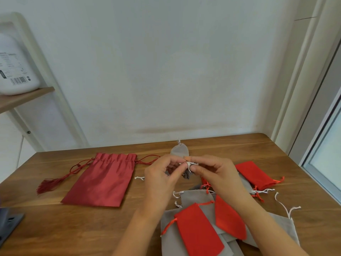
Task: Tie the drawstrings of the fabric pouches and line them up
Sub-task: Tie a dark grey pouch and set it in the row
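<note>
1. Pinching the white drawstring (190,164) at the gathered neck of a small grey pouch (177,150), the left hand (162,175) and the right hand (218,175) meet fingertip to fingertip over the middle of the table (73,230). On each hand the thumb and forefinger press together on the cord and the other fingers are curled.
2. The body of the small grey pouch points to 12 o'clock, toward the far table edge and the wall (166,71); its frilled mouth hangs between the two hands.
3. At 9 o'clock from the hands a large dark red pouch (105,180) lies flat, and its tassel (47,186) comes near the left table edge.
4. At 6 o'clock, under the forearms, grey and red pouches lie in an overlapping pile (198,228) that reaches the near edge of the view.
5. At 3 o'clock one red pouch (255,175) lies apart from the pile, with loose white cords (287,207) beside it.
6. Bare wood shows along the far edge at 12 o'clock, at the right side past the red pouch, and at 7 o'clock in front of the large dark red pouch.
7. A dark object (8,223) sits at the left edge at 8 o'clock; a shelf (25,97) with a white bottle (16,67) stands beyond the table at 10 o'clock.
</note>
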Action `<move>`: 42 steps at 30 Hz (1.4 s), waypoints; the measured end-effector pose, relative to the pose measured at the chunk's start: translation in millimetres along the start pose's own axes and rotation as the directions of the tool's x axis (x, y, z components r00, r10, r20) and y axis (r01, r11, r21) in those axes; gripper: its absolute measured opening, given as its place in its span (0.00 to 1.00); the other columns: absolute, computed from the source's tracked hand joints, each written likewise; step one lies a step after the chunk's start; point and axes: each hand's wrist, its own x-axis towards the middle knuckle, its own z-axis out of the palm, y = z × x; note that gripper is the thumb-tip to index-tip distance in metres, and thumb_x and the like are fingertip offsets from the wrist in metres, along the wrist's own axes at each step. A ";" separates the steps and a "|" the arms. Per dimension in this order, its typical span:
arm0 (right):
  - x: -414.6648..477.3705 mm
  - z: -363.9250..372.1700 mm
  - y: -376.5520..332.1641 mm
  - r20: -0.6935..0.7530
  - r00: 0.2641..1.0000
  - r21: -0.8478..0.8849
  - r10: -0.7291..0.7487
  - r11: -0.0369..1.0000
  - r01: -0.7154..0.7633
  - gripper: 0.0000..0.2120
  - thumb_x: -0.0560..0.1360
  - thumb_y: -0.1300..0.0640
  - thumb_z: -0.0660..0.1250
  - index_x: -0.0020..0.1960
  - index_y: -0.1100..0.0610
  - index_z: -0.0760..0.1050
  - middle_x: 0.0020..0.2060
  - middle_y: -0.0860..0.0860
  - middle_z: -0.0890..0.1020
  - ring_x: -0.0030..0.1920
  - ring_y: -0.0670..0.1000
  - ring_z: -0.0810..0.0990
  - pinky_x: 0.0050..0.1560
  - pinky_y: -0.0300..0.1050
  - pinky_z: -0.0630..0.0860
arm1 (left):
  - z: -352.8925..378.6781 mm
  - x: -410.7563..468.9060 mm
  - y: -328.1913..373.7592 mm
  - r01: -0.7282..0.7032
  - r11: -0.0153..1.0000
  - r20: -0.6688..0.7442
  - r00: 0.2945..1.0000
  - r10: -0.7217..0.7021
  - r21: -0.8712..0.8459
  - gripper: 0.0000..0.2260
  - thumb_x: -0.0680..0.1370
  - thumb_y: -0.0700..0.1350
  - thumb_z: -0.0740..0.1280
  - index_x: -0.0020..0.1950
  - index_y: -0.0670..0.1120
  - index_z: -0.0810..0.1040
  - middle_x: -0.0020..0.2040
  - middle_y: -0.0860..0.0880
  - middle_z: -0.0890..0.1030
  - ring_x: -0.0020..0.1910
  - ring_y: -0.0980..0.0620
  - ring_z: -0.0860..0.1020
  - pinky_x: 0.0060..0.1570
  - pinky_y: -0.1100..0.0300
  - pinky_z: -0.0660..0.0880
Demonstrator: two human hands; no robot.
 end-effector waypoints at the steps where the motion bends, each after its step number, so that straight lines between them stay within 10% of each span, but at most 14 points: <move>1: 0.3 -1.6 1.1 0.011 0.999 -0.105 -0.051 0.993 0.051 0.12 0.71 0.59 0.73 0.50 0.46 0.84 0.41 0.47 0.85 0.44 0.47 0.83 0.46 0.40 0.78 | -0.1 0.4 -0.3 -0.006 1.000 0.000 1.000 0.006 0.006 0.13 0.69 0.36 0.75 0.39 0.55 0.81 0.39 0.56 0.82 0.37 0.60 0.80 0.38 0.72 0.73; 8: 4.4 -15.7 2.9 -0.045 0.963 -0.565 -0.264 0.802 0.193 0.06 0.74 0.56 0.67 0.46 0.54 0.83 0.39 0.37 0.79 0.44 0.33 0.76 0.45 0.26 0.69 | -11.6 6.9 -11.0 -0.091 0.982 0.100 0.992 0.076 0.163 0.05 0.70 0.48 0.72 0.43 0.50 0.86 0.36 0.56 0.82 0.39 0.58 0.79 0.39 0.69 0.73; 13: 8.6 -36.1 -2.2 -0.078 0.946 -0.681 -0.314 0.710 0.179 0.04 0.73 0.56 0.68 0.43 0.54 0.81 0.38 0.43 0.81 0.43 0.42 0.76 0.44 0.26 0.67 | -20.3 15.4 -16.1 -0.026 0.971 0.149 0.989 -0.010 0.239 0.02 0.73 0.46 0.72 0.41 0.52 0.82 0.37 0.57 0.81 0.41 0.60 0.78 0.40 0.66 0.73; 22: 7.8 -35.8 0.4 -0.075 0.948 -0.699 -0.308 0.694 0.170 0.05 0.71 0.57 0.69 0.43 0.55 0.84 0.38 0.43 0.83 0.43 0.44 0.78 0.43 0.30 0.70 | -23.2 16.8 -19.6 0.013 0.963 0.161 0.985 -0.058 0.268 0.03 0.74 0.45 0.72 0.41 0.50 0.81 0.37 0.57 0.80 0.41 0.59 0.77 0.39 0.68 0.71; 28: 11.3 -46.2 -0.1 -0.052 0.998 -0.577 0.022 0.815 -0.048 0.12 0.74 0.64 0.69 0.42 0.46 0.80 0.37 0.39 0.81 0.41 0.36 0.77 0.40 0.27 0.68 | -14.6 12.2 -12.4 0.099 0.975 0.254 0.956 -0.149 0.201 0.09 0.74 0.44 0.72 0.39 0.58 0.80 0.36 0.58 0.79 0.39 0.62 0.76 0.38 0.68 0.71; 34: 4.9 -37.0 -10.1 0.173 0.985 -0.518 0.011 0.851 0.082 0.21 0.76 0.62 0.63 0.62 0.39 0.74 0.55 0.34 0.78 0.58 0.33 0.75 0.56 0.25 0.67 | -14.9 9.8 -5.0 0.168 0.982 0.256 0.949 -0.185 0.087 0.06 0.74 0.42 0.71 0.40 0.53 0.82 0.39 0.57 0.81 0.38 0.63 0.75 0.40 0.71 0.70; 39: 6.0 -32.3 -6.8 0.181 0.983 -0.494 0.009 0.865 0.083 0.14 0.70 0.46 0.70 0.54 0.33 0.76 0.45 0.44 0.84 0.44 0.43 0.80 0.46 0.37 0.74 | -14.3 10.1 -4.2 0.227 0.974 0.242 0.945 -0.220 0.000 0.06 0.75 0.41 0.71 0.40 0.50 0.83 0.38 0.51 0.83 0.38 0.58 0.77 0.40 0.63 0.73; 42: 5.8 -27.5 0.9 0.160 0.987 -0.505 -0.002 0.859 0.084 0.11 0.71 0.55 0.74 0.50 0.41 0.83 0.40 0.45 0.85 0.37 0.42 0.78 0.39 0.36 0.72 | -14.7 10.1 -2.7 0.239 0.970 0.258 0.941 -0.221 -0.039 0.05 0.75 0.40 0.71 0.41 0.49 0.83 0.38 0.50 0.83 0.38 0.58 0.78 0.40 0.63 0.74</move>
